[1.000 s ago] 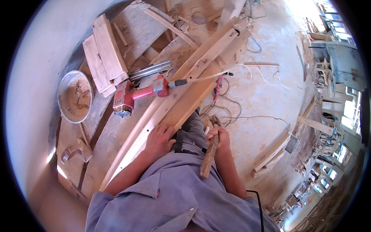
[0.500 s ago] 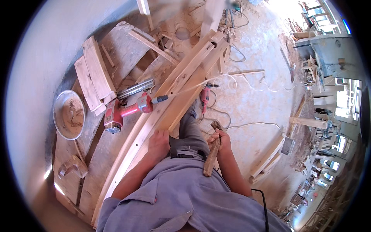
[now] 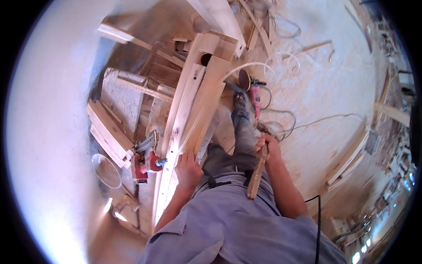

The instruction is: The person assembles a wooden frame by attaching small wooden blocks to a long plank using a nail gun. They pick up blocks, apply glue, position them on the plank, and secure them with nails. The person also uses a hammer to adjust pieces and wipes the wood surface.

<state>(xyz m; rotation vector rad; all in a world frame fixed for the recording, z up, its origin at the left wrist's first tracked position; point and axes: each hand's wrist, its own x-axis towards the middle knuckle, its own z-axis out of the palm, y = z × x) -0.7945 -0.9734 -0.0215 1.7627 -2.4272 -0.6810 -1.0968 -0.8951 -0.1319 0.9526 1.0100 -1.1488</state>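
Long pale timber beams (image 3: 187,101) lie side by side in front of me, slightly to the left. My left hand (image 3: 189,169) is at the near part of their right edge, fingers bent and closed against the wood; its fingertips are partly hidden. My right hand (image 3: 270,149) is wrapped around a rough brown wooden stick (image 3: 257,174), held aslant in front of my right hip with its lower end toward my body. A red cordless drill (image 3: 153,163) rests left of my left hand, by the beams. A thin white strip (image 3: 239,68) arcs over the beams.
A red angle grinder (image 3: 255,101) lies on the floor beyond my foot, with its cord (image 3: 285,116) looping to the right. Short boards (image 3: 110,130) and a round pan (image 3: 107,170) are at left. More planks (image 3: 349,160) lie at right. A white wall (image 3: 48,132) bounds the left.
The view has swung, so the beams look more upright and the drill and pan sit nearer the wall. Both hands keep their holds; the stick's upper end now shows less.
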